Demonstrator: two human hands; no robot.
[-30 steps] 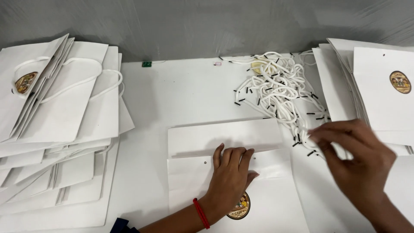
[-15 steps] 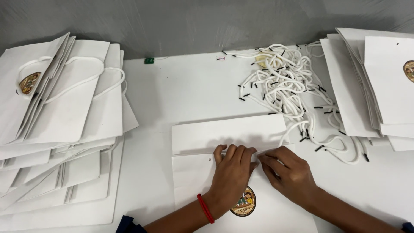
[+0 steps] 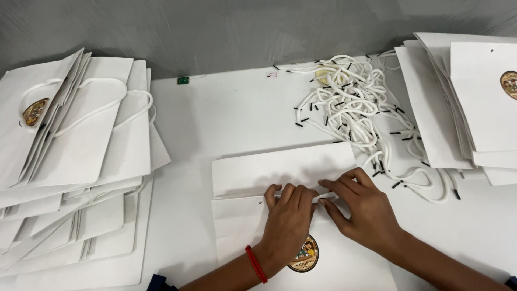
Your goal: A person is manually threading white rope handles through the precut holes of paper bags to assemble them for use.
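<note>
A flat white paper bag (image 3: 253, 178) with a round printed sticker (image 3: 305, 254) lies on the white table in front of me. My left hand (image 3: 288, 223), with a red band on the wrist, presses flat on the bag near its top fold. My right hand (image 3: 362, 206) rests beside it, fingertips pinching a short white cord end (image 3: 323, 197) at the bag's fold. The fingertips of both hands meet there.
A heap of white cord handles with black tips (image 3: 355, 108) lies at the back right. A stack of bags without cords (image 3: 474, 108) sits at the far right. Bags with cord handles (image 3: 81, 161) are piled at the left. A grey wall runs behind.
My right hand came from the cord heap to the bag's fold and now pinches a cord end beside my left hand, which stayed on the bag.
</note>
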